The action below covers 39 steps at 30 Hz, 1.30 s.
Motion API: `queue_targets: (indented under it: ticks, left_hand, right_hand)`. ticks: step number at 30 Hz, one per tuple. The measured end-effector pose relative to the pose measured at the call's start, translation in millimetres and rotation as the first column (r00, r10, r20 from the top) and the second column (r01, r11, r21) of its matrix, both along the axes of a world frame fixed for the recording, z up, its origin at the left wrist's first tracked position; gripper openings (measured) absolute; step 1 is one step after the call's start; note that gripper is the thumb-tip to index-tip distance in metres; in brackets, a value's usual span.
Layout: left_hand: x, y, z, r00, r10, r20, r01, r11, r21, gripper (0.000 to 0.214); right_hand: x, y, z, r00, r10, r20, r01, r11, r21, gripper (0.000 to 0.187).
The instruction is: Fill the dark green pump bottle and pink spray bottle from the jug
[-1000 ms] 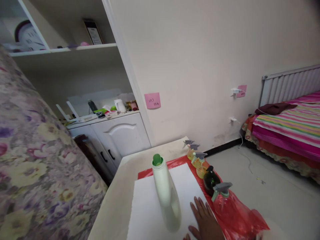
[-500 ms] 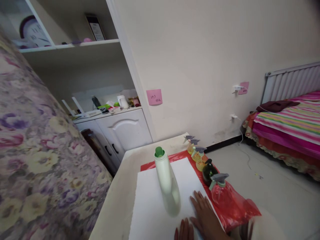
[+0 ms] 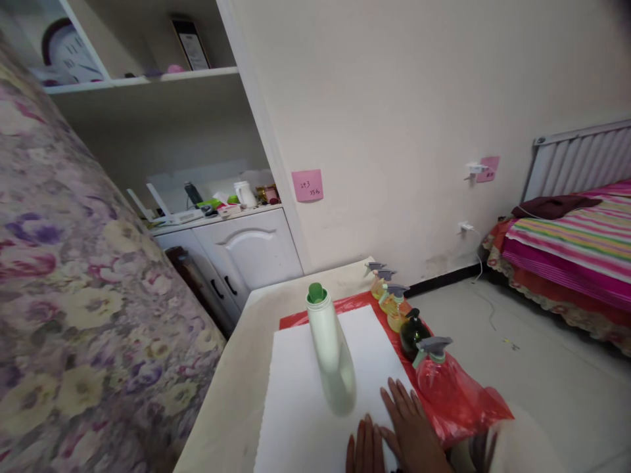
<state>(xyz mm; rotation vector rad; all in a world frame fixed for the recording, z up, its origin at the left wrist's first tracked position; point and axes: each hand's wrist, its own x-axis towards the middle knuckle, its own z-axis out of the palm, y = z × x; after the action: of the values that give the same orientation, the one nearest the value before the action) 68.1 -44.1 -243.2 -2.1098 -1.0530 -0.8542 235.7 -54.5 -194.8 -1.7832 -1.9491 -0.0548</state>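
My right hand (image 3: pixel 411 427) lies flat on the white board (image 3: pixel 296 394), fingers stretched out and holding nothing. My left hand (image 3: pixel 365 450) shows only its fingertips beside it at the bottom edge, also flat and open. A tall white bottle with a green cap (image 3: pixel 331 358) stands upright on the board just left of my hands. Along the board's right edge, on a red plastic sheet (image 3: pixel 473 407), stand a red spray bottle (image 3: pixel 432 374), a dark green bottle (image 3: pixel 413 335) and yellow spray bottles (image 3: pixel 392 305).
The beige table (image 3: pixel 231 394) sits between a floral-covered surface (image 3: pixel 73 295) on the left and open floor on the right. White cabinets with shelves (image 3: pixel 241 243) stand behind. A bed with a striped cover (image 3: pixel 576 243) is at far right.
The camera view has drifted slightly. My left hand's fingertips have come into view beside the right hand. The right hand stays flat on the board.
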Motion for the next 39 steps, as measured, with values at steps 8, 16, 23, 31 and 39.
queue_targets:
  ticks: [8,16,23,31,39]
  left_hand:
    - [11,-3,20.9,0.997,-0.049,-0.053,0.045,0.995,-0.086,0.067]
    - [7,5,33.6,0.979,-0.121,-0.162,0.100,0.987,-0.127,0.063]
    - [10,8,16.7,0.981,-0.062,-0.183,0.046,0.995,-0.091,0.064]
    - [11,-1,35.6,0.994,-0.071,-0.087,0.040,0.946,-0.322,0.057]
    - [22,3,67.0,0.992,-0.106,-0.074,0.077,0.943,-0.323,0.049]
  right_hand:
    - [5,1,48.9,0.997,-0.004,-0.079,-0.007,0.991,-0.136,0.060]
    - [9,9,47.6,0.998,0.013,-0.062,-0.025,0.980,-0.196,0.063]
    - [9,9,41.0,0.998,0.010,-0.066,-0.022,0.984,-0.177,0.062]
    - [6,1,53.2,0.998,-0.002,-0.060,-0.009,0.984,-0.176,0.059]
    - [9,-12,16.4,0.999,-0.030,-0.019,0.028,0.997,-0.077,0.051]
